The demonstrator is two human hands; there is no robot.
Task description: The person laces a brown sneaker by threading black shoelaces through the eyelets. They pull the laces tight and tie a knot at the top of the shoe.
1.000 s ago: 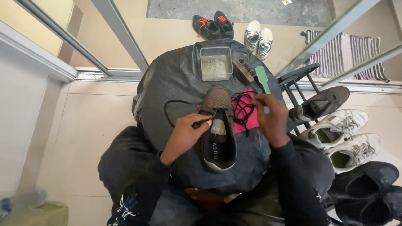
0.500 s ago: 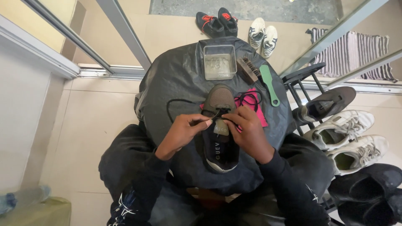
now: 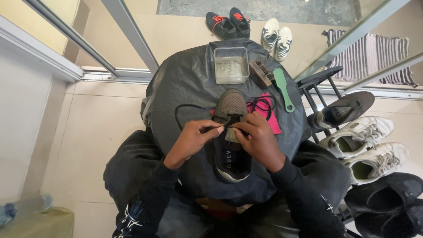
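Dark shoe [image 3: 231,145] lies lengthwise, toe at 12 o'clock; left hand [image 3: 194,139] and right hand [image 3: 257,140] curl inward, both pinching black lace [image 3: 229,121] over tongue.

A round worktop [image 3: 176,83] draped in black plastic carried a clear rectangular container [image 3: 231,65] at its far edge. Just beside the container lay a wooden brush [image 3: 261,73], and next to that a green-handled brush [image 3: 283,88]. A pink cloth [image 3: 269,118] lay spread near the worktop's middle. On the tiled floor [image 3: 97,128] beyond stood a black pair of shoes with red laces [image 3: 229,23] and a white pair [image 3: 277,37]. To the right, a dark rack [image 3: 319,81] held a brown shoe [image 3: 343,110], with white sneakers [image 3: 368,145] and black shoes [image 3: 387,205] nearby. A striped cloth [image 3: 374,57] lay behind glass. A plastic bottle [image 3: 22,209] lay at the lower left.
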